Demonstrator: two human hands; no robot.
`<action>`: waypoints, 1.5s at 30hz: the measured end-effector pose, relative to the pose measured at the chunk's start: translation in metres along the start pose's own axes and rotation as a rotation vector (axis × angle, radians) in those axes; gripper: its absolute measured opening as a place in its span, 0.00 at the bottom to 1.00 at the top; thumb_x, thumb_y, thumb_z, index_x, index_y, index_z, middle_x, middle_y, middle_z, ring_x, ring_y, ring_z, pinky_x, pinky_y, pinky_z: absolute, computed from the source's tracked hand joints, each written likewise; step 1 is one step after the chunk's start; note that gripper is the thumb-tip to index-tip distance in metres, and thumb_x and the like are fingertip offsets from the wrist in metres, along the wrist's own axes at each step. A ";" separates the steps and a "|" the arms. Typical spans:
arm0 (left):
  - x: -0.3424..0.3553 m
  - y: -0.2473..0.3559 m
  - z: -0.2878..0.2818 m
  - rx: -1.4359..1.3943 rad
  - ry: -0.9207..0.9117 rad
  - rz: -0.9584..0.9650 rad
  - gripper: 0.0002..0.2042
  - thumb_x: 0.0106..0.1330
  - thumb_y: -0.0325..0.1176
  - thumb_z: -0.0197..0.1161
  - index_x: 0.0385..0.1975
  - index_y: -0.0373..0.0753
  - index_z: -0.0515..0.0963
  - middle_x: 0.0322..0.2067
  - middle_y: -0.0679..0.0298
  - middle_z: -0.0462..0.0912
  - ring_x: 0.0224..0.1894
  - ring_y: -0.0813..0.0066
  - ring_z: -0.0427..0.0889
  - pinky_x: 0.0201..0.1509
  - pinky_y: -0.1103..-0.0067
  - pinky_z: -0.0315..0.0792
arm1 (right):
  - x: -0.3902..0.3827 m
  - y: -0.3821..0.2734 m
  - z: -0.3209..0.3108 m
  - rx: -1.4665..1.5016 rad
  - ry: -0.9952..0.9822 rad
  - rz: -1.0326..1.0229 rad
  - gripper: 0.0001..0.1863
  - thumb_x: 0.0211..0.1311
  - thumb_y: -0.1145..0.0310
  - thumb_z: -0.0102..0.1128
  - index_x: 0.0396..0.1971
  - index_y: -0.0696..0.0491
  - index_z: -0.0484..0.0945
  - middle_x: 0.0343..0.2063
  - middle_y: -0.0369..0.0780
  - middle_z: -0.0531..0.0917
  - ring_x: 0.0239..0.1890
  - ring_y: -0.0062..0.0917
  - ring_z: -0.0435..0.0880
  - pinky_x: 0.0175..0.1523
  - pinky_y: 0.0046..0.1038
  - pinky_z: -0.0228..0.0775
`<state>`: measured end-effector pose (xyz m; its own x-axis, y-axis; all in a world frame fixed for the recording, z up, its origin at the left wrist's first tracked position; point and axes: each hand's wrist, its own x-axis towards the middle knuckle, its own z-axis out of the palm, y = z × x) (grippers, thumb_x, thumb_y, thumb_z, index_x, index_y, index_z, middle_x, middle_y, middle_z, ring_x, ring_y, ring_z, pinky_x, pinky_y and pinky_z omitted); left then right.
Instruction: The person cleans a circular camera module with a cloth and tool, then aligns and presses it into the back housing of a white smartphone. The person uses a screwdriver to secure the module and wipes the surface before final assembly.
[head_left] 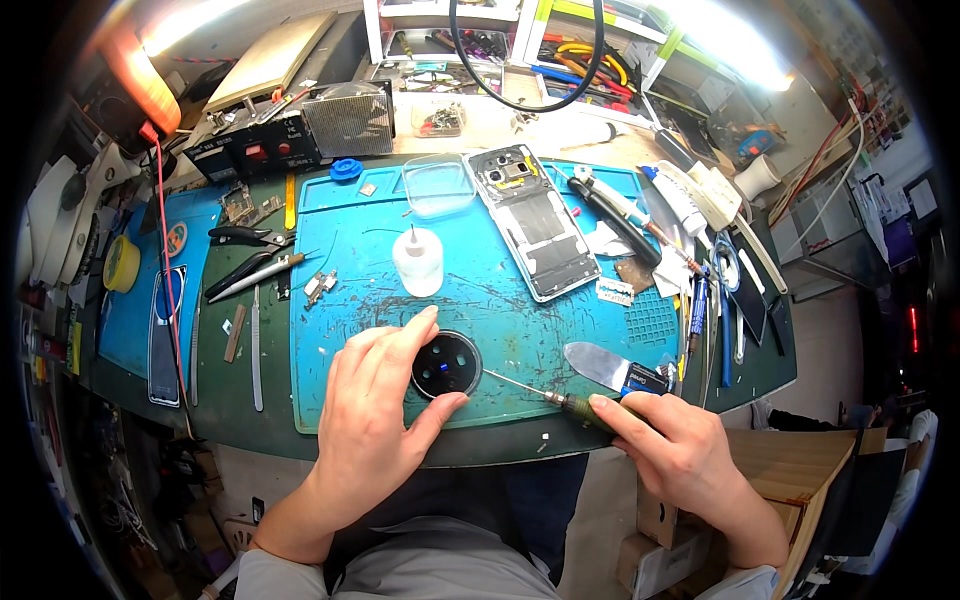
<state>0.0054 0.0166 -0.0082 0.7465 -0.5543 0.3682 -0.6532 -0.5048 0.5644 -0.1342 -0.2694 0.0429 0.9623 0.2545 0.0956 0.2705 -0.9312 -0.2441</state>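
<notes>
One bottle stands beyond the black disc.

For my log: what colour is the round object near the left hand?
The round object is mostly black, head view.

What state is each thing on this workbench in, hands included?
Left hand: curved around the left side of the black disc, grip unclear
Black disc: round face showing
Right hand: closed on the screwdriver
Screwdriver: held, tip pointing toward the disc
Phone: lying with insides exposed
White bottle: upright
Clear tub: uncovered
Upper-right lamp: lit
</notes>
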 end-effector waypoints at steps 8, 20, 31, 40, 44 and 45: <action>0.000 -0.001 0.001 -0.014 0.001 -0.003 0.39 0.56 0.31 0.81 0.71 0.36 0.72 0.54 0.60 0.86 0.57 0.59 0.79 0.62 0.65 0.71 | 0.003 -0.007 -0.001 0.058 -0.025 0.067 0.35 0.51 0.79 0.76 0.63 0.51 0.83 0.43 0.41 0.85 0.40 0.35 0.88 0.41 0.34 0.83; 0.000 -0.001 0.000 -0.011 -0.001 0.008 0.40 0.56 0.30 0.81 0.71 0.36 0.71 0.53 0.59 0.86 0.58 0.58 0.79 0.63 0.65 0.71 | 0.003 -0.007 -0.001 0.031 -0.034 0.061 0.35 0.50 0.78 0.76 0.63 0.50 0.83 0.44 0.41 0.85 0.39 0.35 0.88 0.40 0.34 0.83; 0.000 -0.001 0.000 -0.009 -0.001 0.005 0.40 0.56 0.30 0.81 0.71 0.36 0.71 0.54 0.59 0.86 0.58 0.58 0.79 0.63 0.65 0.71 | 0.001 -0.001 0.001 -0.021 -0.017 -0.012 0.32 0.57 0.75 0.69 0.66 0.45 0.82 0.43 0.35 0.82 0.34 0.26 0.82 0.36 0.28 0.79; -0.001 -0.001 0.001 0.000 0.005 0.005 0.40 0.56 0.30 0.81 0.71 0.36 0.71 0.54 0.60 0.86 0.58 0.58 0.79 0.63 0.65 0.71 | 0.000 -0.001 0.001 -0.052 -0.027 -0.027 0.32 0.58 0.75 0.68 0.66 0.44 0.82 0.42 0.34 0.81 0.32 0.25 0.80 0.34 0.28 0.77; 0.000 -0.001 0.002 -0.006 0.009 0.011 0.40 0.56 0.30 0.81 0.71 0.36 0.71 0.54 0.60 0.86 0.57 0.59 0.79 0.63 0.65 0.71 | -0.001 0.001 0.002 -0.056 -0.013 -0.036 0.33 0.57 0.75 0.68 0.66 0.44 0.82 0.41 0.34 0.81 0.32 0.25 0.80 0.33 0.27 0.76; 0.000 -0.001 0.002 -0.009 0.007 0.010 0.40 0.56 0.30 0.81 0.71 0.36 0.71 0.54 0.60 0.86 0.57 0.59 0.79 0.63 0.65 0.71 | -0.001 0.001 0.001 -0.059 -0.013 -0.038 0.33 0.56 0.75 0.68 0.66 0.44 0.82 0.41 0.34 0.81 0.31 0.25 0.80 0.33 0.27 0.76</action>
<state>0.0058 0.0160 -0.0099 0.7407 -0.5544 0.3794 -0.6596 -0.4931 0.5672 -0.1349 -0.2702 0.0411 0.9519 0.2927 0.0908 0.3049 -0.9347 -0.1829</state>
